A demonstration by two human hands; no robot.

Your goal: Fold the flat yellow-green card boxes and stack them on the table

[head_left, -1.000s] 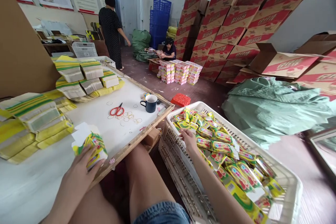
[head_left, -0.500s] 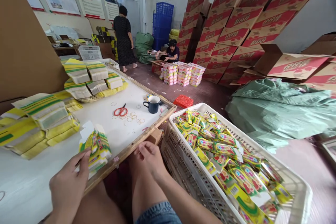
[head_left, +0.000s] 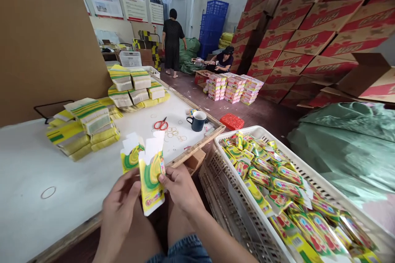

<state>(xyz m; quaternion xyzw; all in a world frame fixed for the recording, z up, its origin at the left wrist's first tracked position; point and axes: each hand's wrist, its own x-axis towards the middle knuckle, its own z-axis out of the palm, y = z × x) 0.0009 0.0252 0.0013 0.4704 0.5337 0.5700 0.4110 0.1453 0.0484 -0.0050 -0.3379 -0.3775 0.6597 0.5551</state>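
Head view, the one I am watching from my distant post: the left hand (head_left: 121,201) is closing on the left edge of a yellow-and-green box (head_left: 152,185), its fingertips hiding behind the card. The right hand (head_left: 182,187) is pinching the same box along its right edge, thumb lying in front. I am seeing the box tilting slightly between the two hands, over the knees and just off the table's near edge, its white flaps pointing up and away. Just behind it, by the left fingers, a second box (head_left: 133,155) is showing its own white flaps; I cannot tell whether the hand is touching it. The white table (head_left: 80,181) is carrying bundles (head_left: 95,123) of flat yellow card toward the back, red-handled scissors (head_left: 161,125), a scatter of rubber bands (head_left: 174,132) and a dark mug (head_left: 199,121) near the far corner. To the right, a white basket (head_left: 234,189) is holding a heap of small packets (head_left: 261,177) in yellow, green and red. Beyond the basket, a red stool (head_left: 232,122) is standing on the floor, and a pale green sack (head_left: 348,144) is slumping farther right. Farther back, one person (head_left: 173,41) is standing, back turned, and another (head_left: 224,61) is sitting low behind stacked pink boxes (head_left: 233,88).
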